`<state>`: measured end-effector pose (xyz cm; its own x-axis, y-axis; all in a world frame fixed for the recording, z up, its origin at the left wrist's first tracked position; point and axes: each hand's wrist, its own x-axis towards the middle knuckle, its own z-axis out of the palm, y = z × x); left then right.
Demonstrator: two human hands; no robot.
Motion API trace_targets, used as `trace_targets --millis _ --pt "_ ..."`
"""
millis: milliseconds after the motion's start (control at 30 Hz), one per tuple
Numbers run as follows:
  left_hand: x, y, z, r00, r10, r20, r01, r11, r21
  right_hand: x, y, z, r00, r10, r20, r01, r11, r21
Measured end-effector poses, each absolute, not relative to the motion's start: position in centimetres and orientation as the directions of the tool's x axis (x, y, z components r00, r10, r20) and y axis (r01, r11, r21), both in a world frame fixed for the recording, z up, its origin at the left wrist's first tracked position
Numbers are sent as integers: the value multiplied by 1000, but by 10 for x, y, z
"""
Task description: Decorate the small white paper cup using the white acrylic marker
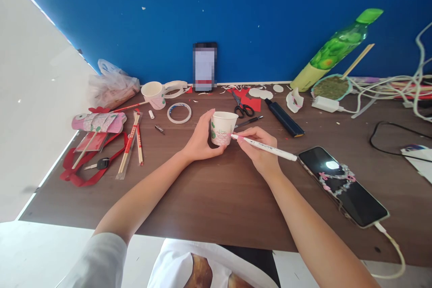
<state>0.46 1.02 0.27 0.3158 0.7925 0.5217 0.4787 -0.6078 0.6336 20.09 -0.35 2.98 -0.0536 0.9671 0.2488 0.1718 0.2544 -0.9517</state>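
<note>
A white paper cup [223,127] with a pink and green print stands upright at the middle of the desk. My left hand [202,139] wraps round its left side, thumb low across the front. In my right hand [261,148] is a white marker pen [270,147], its tip at the cup's lower right side; whether the tip touches the cup I cannot tell. Just behind the cup lie a black pen [249,121] and black-handled scissors [243,107]. The cup's far side is hidden.
Left are a second paper cup [153,94], a tape roll [179,113], chopsticks [128,144], a red ribbon [76,179] and a key [97,164]. Right are a box cutter [284,118], a charging phone [344,189] and a leaning green bottle [337,49]. Another phone [204,67] leans on the blue partition.
</note>
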Motion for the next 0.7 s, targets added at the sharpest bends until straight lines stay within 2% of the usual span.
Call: trace_targets --millis 400,700 --pt "5 11 2 322 789 524 474 -613 632 201 -3 28 -20 964 264 206 262 -943" --pt "4 10 2 327 795 510 472 -605 641 200 -1 28 14 976 219 144 215 -966"
